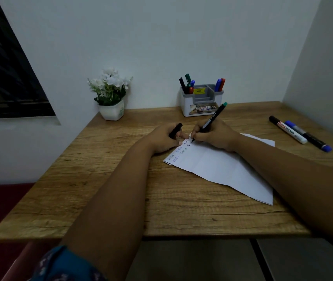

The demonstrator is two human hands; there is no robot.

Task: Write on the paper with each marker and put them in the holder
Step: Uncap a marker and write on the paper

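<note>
Your right hand (215, 136) is closed around a black marker with a green end (212, 121), gripping it low on the barrel between thumb and fingers, with the tip pressed to the paper (220, 165) at the end of the second handwritten line. The barrel leans up and away from you, its green end pointing toward the holder (201, 101). Your left hand (166, 139) rests on the table (105, 179) with its fingertips on the paper's far left corner, and its fingers are curled around a black cap (175, 130) that sticks out above the knuckles.

The paper lies at an angle in front of you, creased by folds, with two rows of small writing along its far left edge; the words are too small to read with certainty.

The grey and white holder stands at the back of the table against the wall. Its left compartment has several markers (188, 84) standing upright: black, green, blue and red ones. Its right compartment has a blue and a red marker (220, 85). The middle section looks unfilled.

Off to your right, well apart from the paper, two more markers lie side by side on the table: a white-bodied one with a black cap (288, 129) and a dark one with blue ends (308, 136).

A white pot of white flowers (111, 94) sits at the far left corner
</note>
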